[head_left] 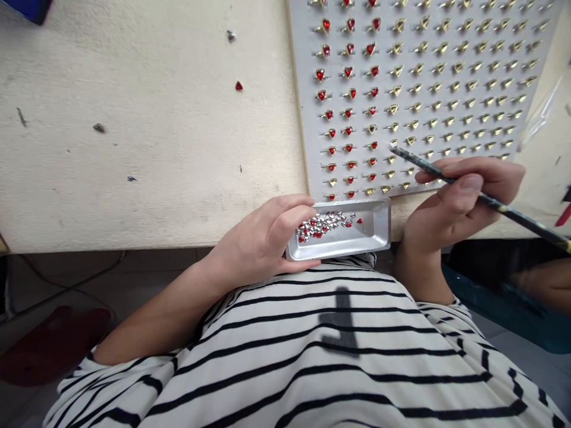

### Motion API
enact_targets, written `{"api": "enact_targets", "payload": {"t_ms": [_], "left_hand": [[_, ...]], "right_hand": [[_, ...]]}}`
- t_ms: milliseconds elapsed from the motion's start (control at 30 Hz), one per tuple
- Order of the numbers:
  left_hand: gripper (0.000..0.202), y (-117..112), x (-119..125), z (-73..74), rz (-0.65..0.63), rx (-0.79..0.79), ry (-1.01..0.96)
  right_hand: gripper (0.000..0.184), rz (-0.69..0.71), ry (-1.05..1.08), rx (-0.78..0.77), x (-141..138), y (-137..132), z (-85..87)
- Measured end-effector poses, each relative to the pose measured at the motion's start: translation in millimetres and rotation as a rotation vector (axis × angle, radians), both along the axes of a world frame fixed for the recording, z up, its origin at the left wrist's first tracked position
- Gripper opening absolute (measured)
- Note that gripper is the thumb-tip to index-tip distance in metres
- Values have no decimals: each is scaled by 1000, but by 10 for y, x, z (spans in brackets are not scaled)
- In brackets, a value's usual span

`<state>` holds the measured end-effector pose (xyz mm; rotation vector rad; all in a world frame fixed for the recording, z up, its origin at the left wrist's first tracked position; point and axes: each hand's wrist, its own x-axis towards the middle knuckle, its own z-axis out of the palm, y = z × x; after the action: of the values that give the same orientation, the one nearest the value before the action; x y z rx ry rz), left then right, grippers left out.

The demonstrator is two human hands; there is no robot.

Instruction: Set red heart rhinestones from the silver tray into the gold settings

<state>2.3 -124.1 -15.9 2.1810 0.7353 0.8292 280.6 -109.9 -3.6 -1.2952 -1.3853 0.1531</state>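
Observation:
My left hand (272, 235) grips the left end of a small silver metal tray (357, 245), thumb below and fingers over the far rim. Inside the tray lies a heap of small triangular stones (328, 223), some showing red faces and others silvery backs. Between the fingers of my right hand (464, 193) is a thin dark stick like a brush or pen (495, 205), its pale tip over the ring board (307, 142). Rows of gold rings stand in that board; most in the three left columns carry red stones, while those farther right have bare gold triangular settings.
On the pale worktable (169, 178) lie a loose red stone (239, 86), a silvery stone (231, 35) and a few dark bits. A blue object (29, 9) shows at the top left corner. Clear plastic (542, 113) lies right of the board. Another person's arm (546, 284) is at the right edge.

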Motion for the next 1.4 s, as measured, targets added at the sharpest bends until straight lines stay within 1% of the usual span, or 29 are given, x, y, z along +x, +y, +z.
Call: {"api": "enact_targets", "payload": {"t_ms": [200, 333, 567, 733, 867, 967, 1133, 1400], "left_hand": [[79, 0, 0, 2, 2, -8, -1], [76, 4, 3, 10, -10, -2, 5], [73, 2, -5, 6, -8, 13, 1], [72, 6, -6, 0, -10, 11, 0], [71, 5, -1, -7, -9, 13, 0], [71, 3, 8, -7, -11, 14, -1], [74, 0, 2, -9, -9, 10, -3], [75, 5, -5, 4, -14, -12, 7]], "right_hand": [[26, 8, 16, -3, 19, -3, -16], [26, 28, -19, -2, 48, -16, -27], [26, 32, -15, 1, 42, -29, -17], [25, 3, 2, -12, 14, -18, 9], [27, -16, -14, -53, 1, -30, 22], [27, -9, -6, -55, -1, -38, 25], [26, 19, -4, 6, 4, -15, 13], [24, 51, -1, -26, -20, -7, -7]]}}
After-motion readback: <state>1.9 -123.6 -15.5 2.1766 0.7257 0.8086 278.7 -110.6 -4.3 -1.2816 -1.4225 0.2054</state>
